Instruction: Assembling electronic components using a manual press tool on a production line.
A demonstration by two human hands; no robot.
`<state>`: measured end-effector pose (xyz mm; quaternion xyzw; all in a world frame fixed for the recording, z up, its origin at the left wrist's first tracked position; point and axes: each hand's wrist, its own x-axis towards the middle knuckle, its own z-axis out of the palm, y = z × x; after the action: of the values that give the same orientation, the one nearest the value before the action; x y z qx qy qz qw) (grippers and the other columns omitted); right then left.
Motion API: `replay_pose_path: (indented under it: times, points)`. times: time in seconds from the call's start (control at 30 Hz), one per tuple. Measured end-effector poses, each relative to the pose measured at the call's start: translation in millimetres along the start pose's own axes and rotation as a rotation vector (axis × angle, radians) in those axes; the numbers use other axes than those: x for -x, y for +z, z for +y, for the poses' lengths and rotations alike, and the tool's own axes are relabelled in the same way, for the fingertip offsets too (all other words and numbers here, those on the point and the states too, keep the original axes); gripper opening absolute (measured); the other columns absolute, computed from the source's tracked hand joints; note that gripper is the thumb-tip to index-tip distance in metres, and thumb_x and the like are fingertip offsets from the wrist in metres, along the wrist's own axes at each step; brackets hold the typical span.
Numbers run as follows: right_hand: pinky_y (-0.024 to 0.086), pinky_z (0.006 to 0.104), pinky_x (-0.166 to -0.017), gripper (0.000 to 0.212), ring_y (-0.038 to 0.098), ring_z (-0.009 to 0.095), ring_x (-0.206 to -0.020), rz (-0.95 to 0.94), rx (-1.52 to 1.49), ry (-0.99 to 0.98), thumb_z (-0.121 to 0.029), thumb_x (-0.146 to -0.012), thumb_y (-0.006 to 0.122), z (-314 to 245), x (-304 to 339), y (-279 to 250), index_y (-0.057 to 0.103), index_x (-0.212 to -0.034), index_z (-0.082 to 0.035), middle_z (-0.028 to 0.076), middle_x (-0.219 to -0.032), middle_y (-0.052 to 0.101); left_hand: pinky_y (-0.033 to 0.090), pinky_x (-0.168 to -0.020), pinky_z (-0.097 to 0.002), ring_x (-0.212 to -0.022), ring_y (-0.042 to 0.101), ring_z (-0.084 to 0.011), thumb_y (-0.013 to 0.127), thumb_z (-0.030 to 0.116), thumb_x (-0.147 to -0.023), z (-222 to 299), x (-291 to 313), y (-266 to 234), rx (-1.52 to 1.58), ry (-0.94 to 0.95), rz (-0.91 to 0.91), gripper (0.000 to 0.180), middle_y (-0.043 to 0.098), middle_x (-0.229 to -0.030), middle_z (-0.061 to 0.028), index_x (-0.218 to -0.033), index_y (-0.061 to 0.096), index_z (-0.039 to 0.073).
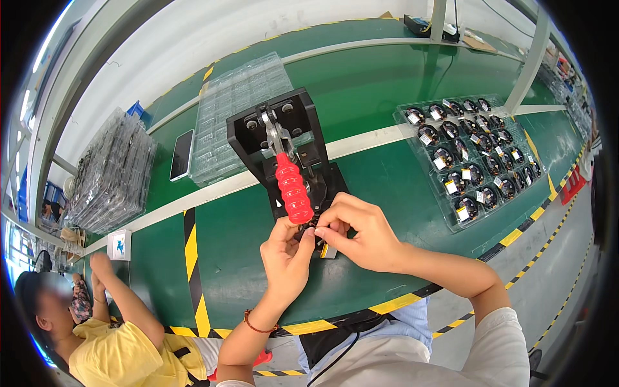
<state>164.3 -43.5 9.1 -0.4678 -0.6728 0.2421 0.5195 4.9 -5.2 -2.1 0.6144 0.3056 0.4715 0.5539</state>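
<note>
My left hand (287,261) and my right hand (366,236) meet at the front of a black clamping fixture (309,116). Thumb and forefinger of each are pinched together, close to a small dark part partly covered by the fingers; what each one grips cannot be made out. Just below the fingertips a flat yellow-and-silver piece (329,252) shows. Above the left fingers, the red ribbed handle (293,190) of the metal toggle clamp (277,137) points down toward me.
On the right lies a clear tray (431,177) of several round black parts with pale labels. Clear trays (242,97) lie behind the fixture, beside a phone (182,155); more trays (119,171) are stacked left. A person in yellow (122,348) sits at left.
</note>
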Motion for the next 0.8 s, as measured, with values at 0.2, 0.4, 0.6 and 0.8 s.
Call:
replay_pose_path:
  times: [0.2,0.4,0.6,0.8]
  points:
    - [0.047,0.0217,-0.057,0.006,0.054,0.006,-0.070,0.010,-0.222,0.107,0.000,-0.085,0.065,1.4,1.2,2.9,0.059,-0.087,0.002,0.004,-0.084,0.053,0.046,-0.073,-0.0193,-0.086,0.057,-0.0066,0.053,-0.007,-0.089,9.0,-5.4,6.7,0.059,0.007,0.052,0.023,0.065,-0.102,-0.0089,-0.111,0.051,0.000]
    - [0.051,0.0210,-0.062,0.007,0.058,0.009,-0.074,0.051,-0.313,0.143,0.001,-0.087,0.063,4.0,1.2,4.2,0.057,-0.084,0.003,0.006,-0.087,0.054,0.048,-0.074,-0.0208,-0.086,0.058,-0.0072,0.061,-0.002,-0.088,0.0,-9.3,-2.9,-0.035,0.141,-0.024,0.017,0.065,-0.100,-0.0074,-0.105,0.059,-0.001]
    - [0.050,0.0211,-0.061,0.007,0.060,0.010,-0.073,0.042,-0.260,0.111,-0.001,-0.086,0.065,4.2,2.4,3.1,0.059,-0.085,0.003,0.007,-0.086,0.056,0.049,-0.071,-0.0219,-0.081,0.061,-0.0082,0.066,0.001,-0.086,-7.1,-10.4,-7.2,-0.092,0.181,0.001,0.014,0.066,-0.093,-0.0048,-0.100,0.065,-0.002]
    - [0.047,0.0211,-0.058,0.005,0.059,0.009,-0.069,0.000,-0.258,0.079,-0.002,-0.086,0.065,0.7,1.0,-0.2,0.061,-0.087,0.002,0.006,-0.086,0.057,0.051,-0.068,-0.0253,-0.078,0.064,-0.0150,0.066,-0.003,-0.083,-10.3,-11.2,-7.9,-0.314,0.369,0.015,0.014,0.067,-0.093,-0.0109,-0.097,0.064,-0.003]
